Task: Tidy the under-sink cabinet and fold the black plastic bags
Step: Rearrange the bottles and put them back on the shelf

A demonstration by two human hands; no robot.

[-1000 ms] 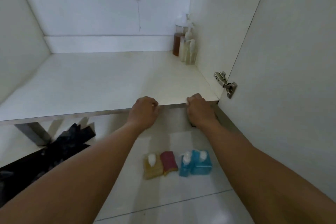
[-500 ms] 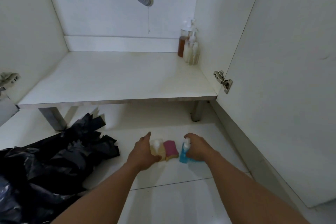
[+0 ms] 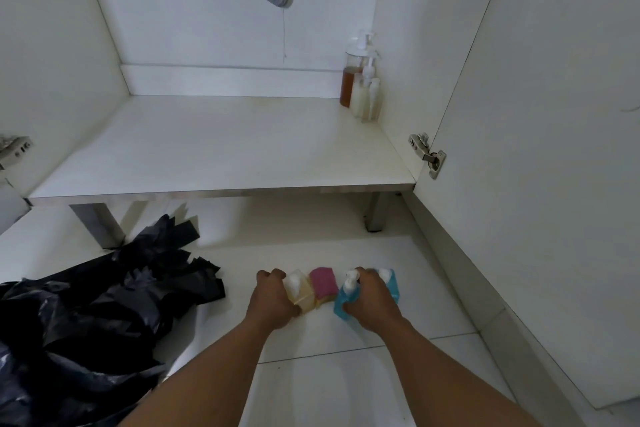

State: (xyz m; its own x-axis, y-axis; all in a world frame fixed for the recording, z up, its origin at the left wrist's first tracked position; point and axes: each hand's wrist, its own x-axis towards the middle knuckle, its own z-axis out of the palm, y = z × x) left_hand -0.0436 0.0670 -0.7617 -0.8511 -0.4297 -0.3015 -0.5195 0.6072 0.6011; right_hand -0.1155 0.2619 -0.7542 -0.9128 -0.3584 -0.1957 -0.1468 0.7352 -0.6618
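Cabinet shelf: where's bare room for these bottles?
The shelf is bare from the left wall to the pump bottles in its back right corner. The floor is crowded at left by black bags. Left hand grips the yellow bottle, right hand a blue bottle.

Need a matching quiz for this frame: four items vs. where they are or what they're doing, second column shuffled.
Column A
1. left hand
2. right hand
3. black plastic bags
4. amber pump bottle

Column B
a. back right corner of the cabinet floor
b. grips a blue bottle
c. heaped on the floor tiles, at left
d. grips the yellow bottle

Pairs: 1-d, 2-b, 3-c, 4-a
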